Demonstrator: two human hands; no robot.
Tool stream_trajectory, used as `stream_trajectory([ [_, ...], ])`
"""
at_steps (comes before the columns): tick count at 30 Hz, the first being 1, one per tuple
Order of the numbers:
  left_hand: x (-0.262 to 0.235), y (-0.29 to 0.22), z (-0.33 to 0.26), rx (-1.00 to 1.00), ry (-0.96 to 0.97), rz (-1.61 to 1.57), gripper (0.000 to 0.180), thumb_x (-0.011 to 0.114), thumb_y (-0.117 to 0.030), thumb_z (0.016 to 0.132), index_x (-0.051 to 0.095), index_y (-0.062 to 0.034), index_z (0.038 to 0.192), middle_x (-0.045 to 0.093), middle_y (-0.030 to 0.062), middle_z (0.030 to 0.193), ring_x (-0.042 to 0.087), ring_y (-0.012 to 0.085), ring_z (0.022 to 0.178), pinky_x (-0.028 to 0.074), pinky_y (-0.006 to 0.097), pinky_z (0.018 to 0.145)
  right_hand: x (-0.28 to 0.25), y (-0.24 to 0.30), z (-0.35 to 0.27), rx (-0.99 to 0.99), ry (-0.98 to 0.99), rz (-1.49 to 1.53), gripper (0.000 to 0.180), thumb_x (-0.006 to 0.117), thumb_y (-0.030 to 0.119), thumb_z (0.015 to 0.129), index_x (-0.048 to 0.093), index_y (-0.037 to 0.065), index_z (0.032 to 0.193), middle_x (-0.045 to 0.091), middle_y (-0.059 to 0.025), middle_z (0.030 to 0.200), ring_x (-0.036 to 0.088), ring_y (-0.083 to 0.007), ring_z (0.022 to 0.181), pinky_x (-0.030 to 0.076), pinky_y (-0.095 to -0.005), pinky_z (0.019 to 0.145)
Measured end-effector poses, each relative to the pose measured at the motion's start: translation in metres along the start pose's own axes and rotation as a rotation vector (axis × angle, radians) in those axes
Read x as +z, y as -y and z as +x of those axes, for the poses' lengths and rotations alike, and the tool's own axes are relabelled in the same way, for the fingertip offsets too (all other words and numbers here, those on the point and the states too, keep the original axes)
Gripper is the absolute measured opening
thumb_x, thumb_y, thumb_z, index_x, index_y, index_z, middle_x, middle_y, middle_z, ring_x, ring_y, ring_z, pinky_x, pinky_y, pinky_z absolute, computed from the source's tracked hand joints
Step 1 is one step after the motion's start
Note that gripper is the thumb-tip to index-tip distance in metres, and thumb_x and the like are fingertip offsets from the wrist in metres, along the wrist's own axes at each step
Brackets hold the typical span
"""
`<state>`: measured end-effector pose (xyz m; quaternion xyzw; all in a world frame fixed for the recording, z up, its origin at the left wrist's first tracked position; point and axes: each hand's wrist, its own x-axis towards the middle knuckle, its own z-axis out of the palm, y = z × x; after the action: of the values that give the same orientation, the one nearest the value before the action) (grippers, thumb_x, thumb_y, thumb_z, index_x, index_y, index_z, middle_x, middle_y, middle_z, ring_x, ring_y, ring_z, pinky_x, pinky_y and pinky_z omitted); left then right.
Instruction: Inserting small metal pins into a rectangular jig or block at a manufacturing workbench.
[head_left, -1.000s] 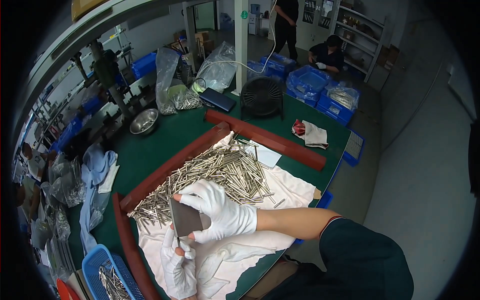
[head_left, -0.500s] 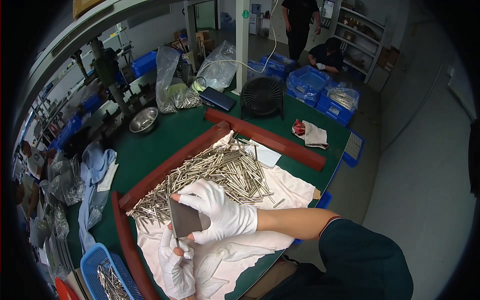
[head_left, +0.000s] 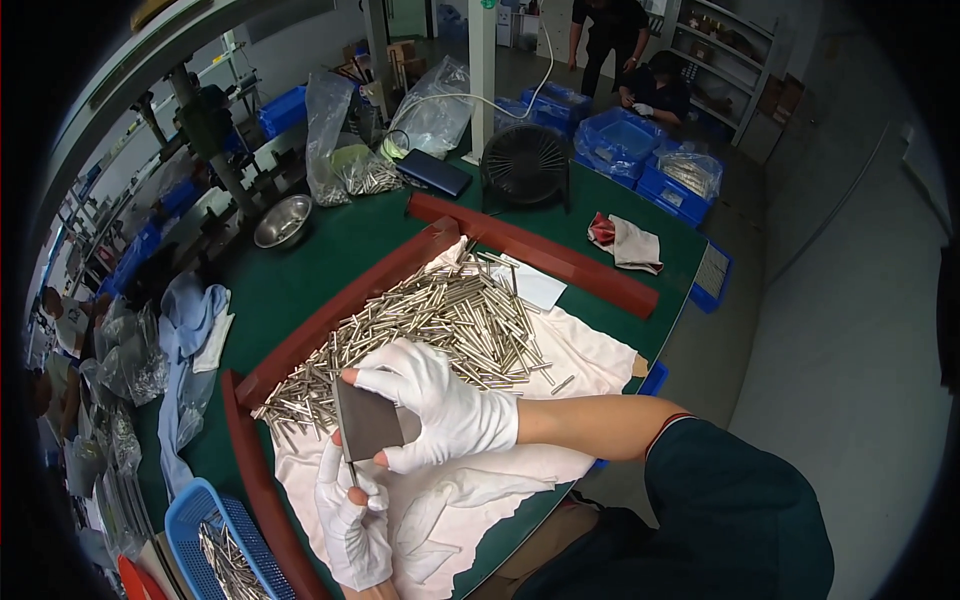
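My right hand [head_left: 445,410], in a white glove with bare fingertips, grips a flat dark grey metal block [head_left: 372,425] by its edges. My left hand [head_left: 352,525], gloved the same way, is closed on a thin metal pin [head_left: 352,474] that sticks up by the block's lower left corner. Whether pin and block touch, I cannot tell. Just beyond my hands, a heap of loose silvery metal pins [head_left: 455,320] covers a pale pink cloth [head_left: 590,350]. A crumpled white cloth [head_left: 450,505] lies under my right hand.
Reddish-brown bars [head_left: 350,315] frame the heap on the green table [head_left: 330,235]. A blue basket [head_left: 190,500] with pins stands at lower left. Farther back are a metal bowl [head_left: 283,222], a black fan [head_left: 525,165] and a red-and-white glove [head_left: 630,243]. Two people are beyond blue crates [head_left: 680,195].
The view has tilted down slightly, so the background sits higher. Both hands keep hold of the block and the pin in nearly the same pose.
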<state>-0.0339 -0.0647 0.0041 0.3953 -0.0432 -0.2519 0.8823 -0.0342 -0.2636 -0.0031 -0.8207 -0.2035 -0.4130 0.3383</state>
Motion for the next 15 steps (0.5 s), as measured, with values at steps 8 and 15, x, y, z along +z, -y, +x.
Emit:
stream_trajectory([
  [8, -0.002, -0.002, 0.000, -0.015, -0.015, 0.065, 0.096, 0.086, -0.017, 0.070, 0.029, 0.0046, 0.144, 0.059, -0.0001, 0.091, 0.051, 0.0023, 0.064, 0.043, 0.013, 0.054, -0.003, 0.000, 0.001, 0.042, 0.030, 0.039, 0.081, 0.076, 0.039, 0.060, 0.048, 0.006, 0.128, 0.052, -0.0122, 0.109, 0.054, -0.0319, 0.095, 0.043, -0.0435, 0.077],
  [15, -0.010, 0.004, 0.001, -0.001, -0.024, 0.030, 0.089, 0.083, -0.017, 0.074, 0.030, 0.0042, 0.143, 0.053, -0.0005, 0.083, 0.048, 0.0049, 0.066, 0.042, 0.015, 0.056, 0.001, -0.002, -0.003, 0.034, -0.008, 0.042, 0.082, 0.080, 0.038, 0.055, 0.051, 0.003, 0.124, 0.053, -0.0125, 0.109, 0.054, -0.0317, 0.095, 0.045, -0.0434, 0.075],
])
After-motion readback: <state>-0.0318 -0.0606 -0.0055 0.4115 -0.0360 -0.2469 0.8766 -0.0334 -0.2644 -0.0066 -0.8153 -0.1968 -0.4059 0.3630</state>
